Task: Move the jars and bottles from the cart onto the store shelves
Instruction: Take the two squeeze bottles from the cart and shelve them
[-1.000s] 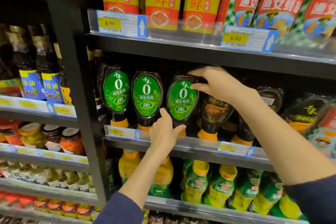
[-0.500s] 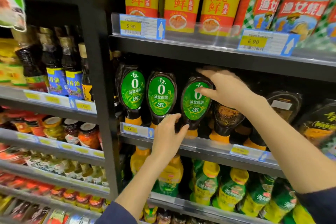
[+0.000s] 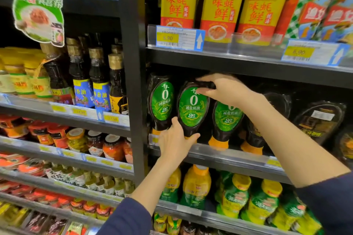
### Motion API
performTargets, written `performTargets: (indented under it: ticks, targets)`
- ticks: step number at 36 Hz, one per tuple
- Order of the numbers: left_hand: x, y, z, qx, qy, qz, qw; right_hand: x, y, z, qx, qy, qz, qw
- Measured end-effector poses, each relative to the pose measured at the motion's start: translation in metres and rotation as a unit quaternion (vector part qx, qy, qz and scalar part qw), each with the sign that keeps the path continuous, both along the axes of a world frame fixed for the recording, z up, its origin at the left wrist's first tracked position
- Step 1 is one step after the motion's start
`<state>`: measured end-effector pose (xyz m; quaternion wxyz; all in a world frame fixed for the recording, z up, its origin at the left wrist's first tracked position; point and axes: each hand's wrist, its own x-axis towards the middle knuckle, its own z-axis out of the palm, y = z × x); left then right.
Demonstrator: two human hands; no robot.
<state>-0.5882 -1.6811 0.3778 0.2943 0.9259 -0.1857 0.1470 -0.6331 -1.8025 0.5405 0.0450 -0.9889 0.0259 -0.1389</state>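
Held item: dark squeeze bottle with green oval label and orange cap (image 3: 193, 109), inverted cap-down, middle of three alike on the black metal shelf (image 3: 229, 155) in the right bay.
Left hand (image 3: 176, 144): cups the bottle's lower end near the cap; thumb on the left side, fingers curled round the right.
Right hand (image 3: 227, 90): grips the bottle's upper end; fingers bent over the top, thumb on the label's upper edge.
Neighbours: matching bottle to the left (image 3: 162, 104), just beside; matching bottle to the right (image 3: 227, 118), partly hidden by the right wrist.
Cart: outside the frame.
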Motion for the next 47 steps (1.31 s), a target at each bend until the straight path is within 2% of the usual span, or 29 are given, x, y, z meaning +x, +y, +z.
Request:
performTargets:
  ticks: [4, 14, 22, 32, 35, 40, 47]
  targets:
    - [0.004, -0.002, 0.002, 0.041, -0.003, -0.003, 0.999, -0.001, 0.004, -0.001, 0.002, -0.009, -0.007, 1.000]
    - [0.010, 0.001, 0.007, 0.047, 0.011, -0.051, 0.998, -0.001, 0.012, 0.000, -0.007, -0.019, -0.033, 0.999]
    - [0.006, -0.003, 0.008, 0.023, 0.047, -0.022, 0.998, 0.004, 0.004, 0.005, 0.002, 0.021, -0.021, 1.000]
    - [0.001, -0.003, 0.010, 0.025, 0.056, -0.002, 0.998, 0.010, -0.010, -0.002, 0.012, 0.013, -0.013, 1.000]
    - [-0.001, 0.002, 0.012, 0.022, 0.053, -0.033, 0.998, 0.004, -0.007, -0.005, -0.015, 0.010, -0.016, 1.000]
    - [-0.010, 0.018, 0.019, -0.024, 0.068, -0.088, 0.993, -0.009, -0.003, -0.011, -0.121, -0.005, -0.035, 0.992]
    - [-0.028, 0.041, 0.039, 0.010, 0.045, -0.164, 0.985, -0.029, 0.007, -0.013, -0.162, -0.022, -0.084, 0.983]
